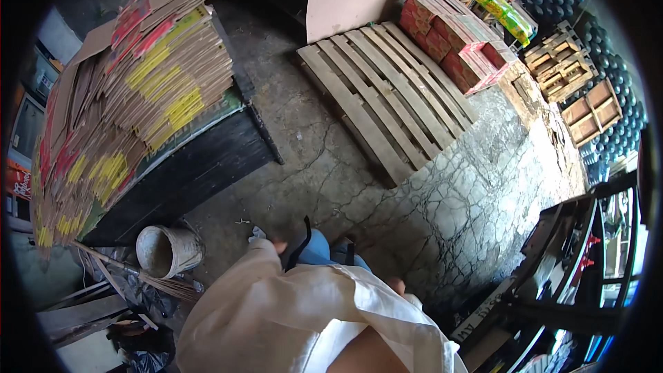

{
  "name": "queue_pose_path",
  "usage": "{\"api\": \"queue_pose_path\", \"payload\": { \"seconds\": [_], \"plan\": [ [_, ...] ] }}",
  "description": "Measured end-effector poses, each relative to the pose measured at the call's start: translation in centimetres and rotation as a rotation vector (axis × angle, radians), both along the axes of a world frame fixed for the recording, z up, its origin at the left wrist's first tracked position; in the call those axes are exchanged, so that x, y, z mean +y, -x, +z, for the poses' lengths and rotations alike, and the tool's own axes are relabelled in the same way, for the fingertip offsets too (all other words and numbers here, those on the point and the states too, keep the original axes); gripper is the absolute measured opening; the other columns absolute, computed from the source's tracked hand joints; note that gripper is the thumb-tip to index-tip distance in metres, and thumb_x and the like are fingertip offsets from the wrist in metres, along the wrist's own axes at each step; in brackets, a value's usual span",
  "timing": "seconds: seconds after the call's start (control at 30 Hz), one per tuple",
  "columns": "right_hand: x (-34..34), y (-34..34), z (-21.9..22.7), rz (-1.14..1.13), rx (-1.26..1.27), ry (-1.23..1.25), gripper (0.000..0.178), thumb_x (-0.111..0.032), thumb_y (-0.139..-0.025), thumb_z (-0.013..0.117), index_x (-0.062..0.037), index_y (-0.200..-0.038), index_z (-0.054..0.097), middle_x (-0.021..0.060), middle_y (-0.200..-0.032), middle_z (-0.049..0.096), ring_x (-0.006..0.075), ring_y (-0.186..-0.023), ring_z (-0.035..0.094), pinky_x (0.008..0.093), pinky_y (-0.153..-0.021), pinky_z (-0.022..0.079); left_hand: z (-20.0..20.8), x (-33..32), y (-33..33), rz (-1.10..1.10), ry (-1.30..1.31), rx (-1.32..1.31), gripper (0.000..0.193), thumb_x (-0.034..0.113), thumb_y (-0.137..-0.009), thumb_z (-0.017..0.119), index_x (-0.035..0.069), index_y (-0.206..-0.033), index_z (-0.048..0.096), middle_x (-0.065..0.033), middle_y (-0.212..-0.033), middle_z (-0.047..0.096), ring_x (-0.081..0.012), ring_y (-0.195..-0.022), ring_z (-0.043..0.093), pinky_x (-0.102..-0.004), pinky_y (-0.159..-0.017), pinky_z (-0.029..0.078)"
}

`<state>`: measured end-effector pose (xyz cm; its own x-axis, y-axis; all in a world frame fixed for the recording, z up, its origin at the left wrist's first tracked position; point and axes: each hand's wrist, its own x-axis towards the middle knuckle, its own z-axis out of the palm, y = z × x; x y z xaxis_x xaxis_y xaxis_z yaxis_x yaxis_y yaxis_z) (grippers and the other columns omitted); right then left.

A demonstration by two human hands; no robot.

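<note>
My left hand (279, 245) shows only as a small patch beyond the cuff of a cream sleeve, beside my blue-clad leg (316, 243). My right hand (396, 286) hangs by my right side, largely covered by the loose cream garment (276, 311). The fingers of both hands are too small and hidden to make out, and no held thing is visible. Ahead on the cracked concrete floor (449, 193) lies a slatted wooden pallet (387, 90). To the left, flattened cardboard boxes (166, 76) rise in a tall, leaning stack on a dark platform (200, 179).
Red printed cartons (459, 38) are stacked at the pallet's far right edge. A whitish bucket (169, 250) and a straw broom (169, 284) are near my left. Dark metal framework (545, 297) stands close on the right. Smaller pallets (563, 62) lie farther right.
</note>
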<state>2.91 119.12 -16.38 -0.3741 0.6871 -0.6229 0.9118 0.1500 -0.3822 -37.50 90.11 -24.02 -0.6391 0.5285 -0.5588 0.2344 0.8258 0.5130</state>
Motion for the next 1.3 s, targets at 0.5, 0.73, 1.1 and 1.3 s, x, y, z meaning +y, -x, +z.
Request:
{"api": "queue_pose_path", "payload": {
  "seconds": [0.5,0.73,1.1,1.3],
  "plan": [
    [36.2,41.3,2.4,0.41,0.177,-0.033,0.042,-0.024,-0.069,0.066,-0.0071,-0.108,0.062,0.0147,-0.098,0.066,0.0312,-0.094,0.063,0.0392,-0.08,0.05,8.4,23.0,21.1,0.455,-0.133,-0.244,0.03,0.03,-0.086,0.056,0.005,-0.101,0.059,-0.0103,-0.091,0.062,-0.0224,-0.085,0.061,-0.0341,-0.072,0.048],
    [33.0,65.3,10.6,0.915,-0.07,0.052,0.034,-0.036,-0.081,0.055,-0.0112,-0.104,0.061,0.0114,-0.107,0.062,0.0267,-0.104,0.059,0.0395,-0.084,0.049,24.3,50.3,32.5,-0.221,-0.82,0.264,0.019,0.024,-0.081,0.065,0.009,-0.092,0.062,-0.0106,-0.093,0.061,-0.0314,-0.093,0.055,-0.0408,-0.082,0.043],
    [42.3,89.9,14.3,0.984,0.246,0.344,0.034,-0.036,-0.082,0.053,-0.0112,-0.104,0.06,0.011,-0.107,0.062,0.0265,-0.103,0.058,0.0394,-0.085,0.048,27.1,58.5,53.4,-0.061,-0.557,0.366,0.038,0.045,-0.076,0.062,0.01,-0.09,0.064,-0.0082,-0.094,0.061,-0.0305,-0.094,0.053,-0.044,-0.081,0.04],
    [42.1,104.3,14.2,0.993,0.31,0.506,0.034,-0.037,-0.082,0.052,-0.0112,-0.104,0.06,0.0108,-0.107,0.061,0.0264,-0.103,0.058,0.0393,-0.085,0.047,28.4,59.7,65.6,0.077,-0.597,0.278,0.04,0.049,-0.074,0.062,0.011,-0.087,0.063,-0.0077,-0.096,0.061,-0.0293,-0.094,0.054,-0.0437,-0.08,0.039]
  ]
}}
